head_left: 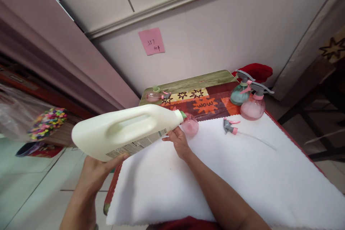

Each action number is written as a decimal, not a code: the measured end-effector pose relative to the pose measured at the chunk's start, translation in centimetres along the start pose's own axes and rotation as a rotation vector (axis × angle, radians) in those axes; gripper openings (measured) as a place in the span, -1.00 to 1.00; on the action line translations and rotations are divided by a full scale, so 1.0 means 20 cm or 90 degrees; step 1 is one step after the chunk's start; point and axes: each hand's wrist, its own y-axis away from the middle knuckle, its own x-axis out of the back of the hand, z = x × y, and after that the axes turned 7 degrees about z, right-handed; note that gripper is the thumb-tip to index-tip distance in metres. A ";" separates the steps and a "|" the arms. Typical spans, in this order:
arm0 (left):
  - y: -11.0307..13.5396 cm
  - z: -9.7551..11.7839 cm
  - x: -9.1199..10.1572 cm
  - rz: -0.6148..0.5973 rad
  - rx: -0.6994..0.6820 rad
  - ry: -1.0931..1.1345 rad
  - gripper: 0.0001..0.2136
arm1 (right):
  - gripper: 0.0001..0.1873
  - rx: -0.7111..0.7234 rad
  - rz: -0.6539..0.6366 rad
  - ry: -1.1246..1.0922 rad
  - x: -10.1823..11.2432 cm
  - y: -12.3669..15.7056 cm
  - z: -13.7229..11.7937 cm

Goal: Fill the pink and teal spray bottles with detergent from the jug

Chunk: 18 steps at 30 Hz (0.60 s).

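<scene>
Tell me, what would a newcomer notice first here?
The big cream jug, left of centre, lies tipped across the left hand, with the right hand under its neck and its green tip at a round pink bottle. Then a bright pink note on the wall behind, and two upright spray bottles at right.

Right hand (179,141) reaches farther forward than left hand (95,167).

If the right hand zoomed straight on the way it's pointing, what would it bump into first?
Probably the jug: the right hand points at its neck end. The fingers look very close, maybe touching already, but depth is hard to tell.
</scene>
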 end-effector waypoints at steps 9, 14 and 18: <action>0.01 0.03 -0.01 0.008 -0.002 -0.001 -0.21 | -0.52 0.003 -0.001 0.010 0.00 0.00 -0.01; 0.01 0.02 -0.01 0.007 -0.007 -0.007 -0.26 | -0.53 0.003 0.003 0.006 0.00 0.00 0.00; 0.00 0.01 0.00 0.004 -0.001 -0.007 -0.31 | -0.52 0.002 -0.001 0.008 0.00 0.00 0.00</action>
